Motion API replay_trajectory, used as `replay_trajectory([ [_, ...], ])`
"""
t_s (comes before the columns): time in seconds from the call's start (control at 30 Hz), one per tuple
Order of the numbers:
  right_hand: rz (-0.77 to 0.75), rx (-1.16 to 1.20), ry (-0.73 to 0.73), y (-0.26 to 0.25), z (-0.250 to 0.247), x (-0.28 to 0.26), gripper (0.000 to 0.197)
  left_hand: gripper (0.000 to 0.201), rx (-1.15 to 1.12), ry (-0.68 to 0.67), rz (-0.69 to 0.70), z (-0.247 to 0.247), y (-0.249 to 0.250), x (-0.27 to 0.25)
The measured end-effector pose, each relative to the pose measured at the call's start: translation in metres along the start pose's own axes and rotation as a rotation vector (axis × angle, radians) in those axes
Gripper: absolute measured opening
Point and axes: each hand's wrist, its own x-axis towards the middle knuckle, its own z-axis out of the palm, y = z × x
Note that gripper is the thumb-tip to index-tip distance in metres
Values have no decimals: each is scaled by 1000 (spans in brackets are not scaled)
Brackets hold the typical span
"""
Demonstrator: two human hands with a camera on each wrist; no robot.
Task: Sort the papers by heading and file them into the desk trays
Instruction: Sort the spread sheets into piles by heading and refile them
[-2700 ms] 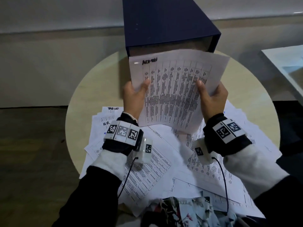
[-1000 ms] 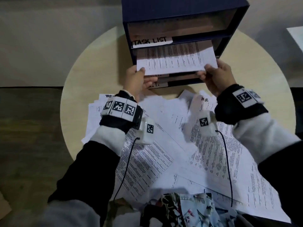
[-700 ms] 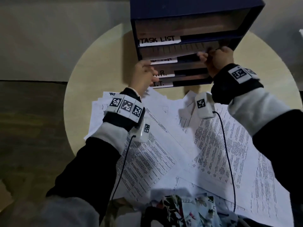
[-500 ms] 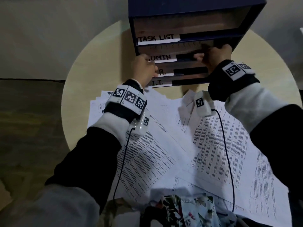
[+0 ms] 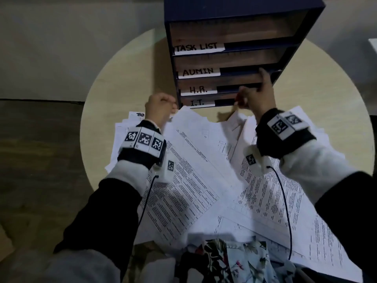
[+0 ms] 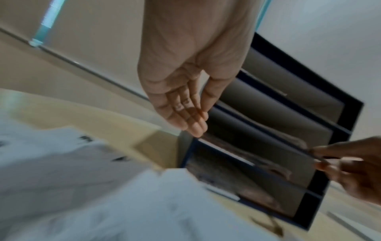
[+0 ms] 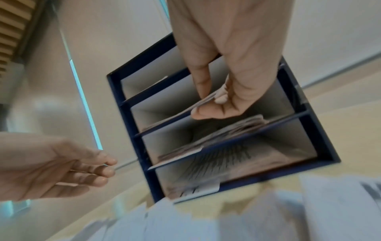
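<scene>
A dark blue tray unit stands at the back of the round table, its shelves labelled TASK LIST, ADMIN, H.R. and I.T. My right hand is at the front right of the ADMIN shelf. In the right wrist view its thumb and fingers pinch the near corner of the sheet lying in that shelf. My left hand hovers beside the unit's lower left corner, fingers loosely curled, holding nothing. Loose printed papers cover the table in front of me.
The H.R. and I.T. shelves hold papers too, seen in the right wrist view. Floral cloth lies at the near edge over the pile. A white surface shows at the far right. Bare tabletop flanks the unit.
The ADMIN sheet went from held up in both hands into the ADMIN shelf. My left hand let go and dropped back left of the unit; my right hand stays at the shelf front.
</scene>
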Motion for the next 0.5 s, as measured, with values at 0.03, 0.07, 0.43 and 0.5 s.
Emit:
replay_trajectory([
  [0.03,-5,-39,-41,9,3,-8,65,19,70,14,-18,-5,-10,2],
  [0.07,3,-64,-80,18,5,-15,64,19,164,-6,-44,-10,-20,3],
  [0.43,-10,-658,-488,83,23,-73,40,109,975,-231,-39,-23,-76,-24],
  [0.5,-35,-711,-492,87,24,-78,37,103,976,-180,-3,-22,-75,-27],
])
